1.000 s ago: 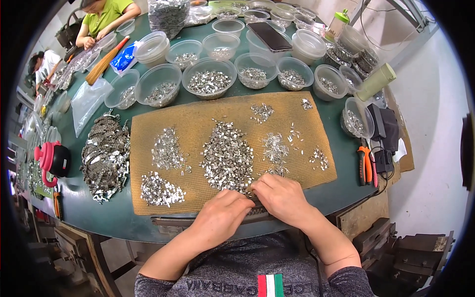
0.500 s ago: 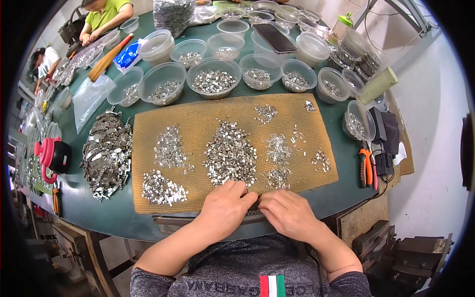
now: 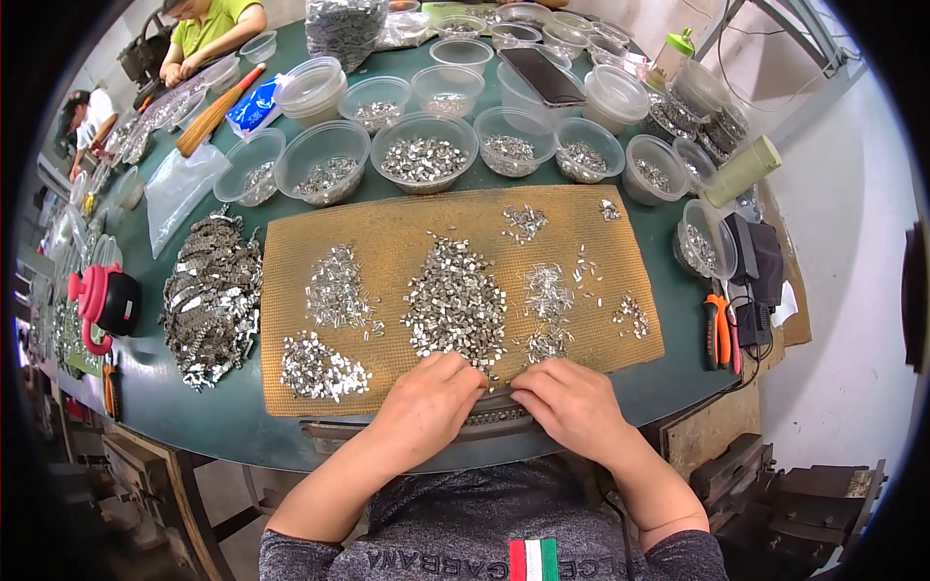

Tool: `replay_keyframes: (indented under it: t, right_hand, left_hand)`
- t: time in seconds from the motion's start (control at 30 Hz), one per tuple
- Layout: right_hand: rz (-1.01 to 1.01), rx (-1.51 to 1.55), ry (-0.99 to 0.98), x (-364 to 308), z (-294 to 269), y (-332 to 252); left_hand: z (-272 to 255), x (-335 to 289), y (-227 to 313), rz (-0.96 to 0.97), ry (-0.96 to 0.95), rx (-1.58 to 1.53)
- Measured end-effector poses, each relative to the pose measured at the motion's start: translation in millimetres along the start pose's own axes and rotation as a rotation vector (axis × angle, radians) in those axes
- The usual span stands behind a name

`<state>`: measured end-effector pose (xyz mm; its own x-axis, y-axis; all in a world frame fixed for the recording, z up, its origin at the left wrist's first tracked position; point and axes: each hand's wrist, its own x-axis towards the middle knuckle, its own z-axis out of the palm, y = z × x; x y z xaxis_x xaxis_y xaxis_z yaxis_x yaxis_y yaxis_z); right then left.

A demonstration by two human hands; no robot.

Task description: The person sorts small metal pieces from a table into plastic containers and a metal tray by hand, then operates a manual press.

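Observation:
A tan woven mat (image 3: pixel 407 232) lies on the green round table (image 3: pixel 678 378), strewn with heaps of small silver metal pieces; the largest heap (image 3: pixel 455 305) is in the middle. My left hand (image 3: pixel 431 407) and my right hand (image 3: pixel 572 407) rest side by side at the mat's near edge, fingers curled over a dark strip of metal parts (image 3: pixel 496 414) between them. Both hands touch that strip, and the fingertips hide what they pinch. Smaller heaps (image 3: pixel 323 368) lie left of my hands.
Clear plastic bowls (image 3: pixel 423 150) of metal pieces line the far side of the mat. A dark pile of linked parts (image 3: pixel 213 300) lies left. Orange-handled pliers (image 3: pixel 719 329) and a black box sit right. A red-and-black jug (image 3: pixel 107 300) stands left. Other people work at the back left.
My hands slid slightly toward me and closer together at the mat's near edge; the view shifted a little. The heaps stayed put.

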<state>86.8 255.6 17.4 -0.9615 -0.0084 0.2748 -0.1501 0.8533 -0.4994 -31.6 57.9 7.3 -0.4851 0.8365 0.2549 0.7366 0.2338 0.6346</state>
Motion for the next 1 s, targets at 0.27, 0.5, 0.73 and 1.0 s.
replay_keyframes:
  t: [0.27,0.5,0.73,1.0]
  right_hand:
    - [0.026,-0.112,-0.066,15,10,0]
    - [-0.042,-0.162,-0.064,13,8,-2]
    - [-0.158,0.011,-0.047,3,3,-17]
    - [-0.171,0.059,-0.093,4,3,-16]
  left_hand:
    - [8,5,6,0.026,0.01,0.167]
    - [6,3,2,0.009,0.011,0.118]
    - [-9,-1,0,-0.054,0.057,-0.056]
    - [-16,-15,0,-0.128,0.039,-0.162]
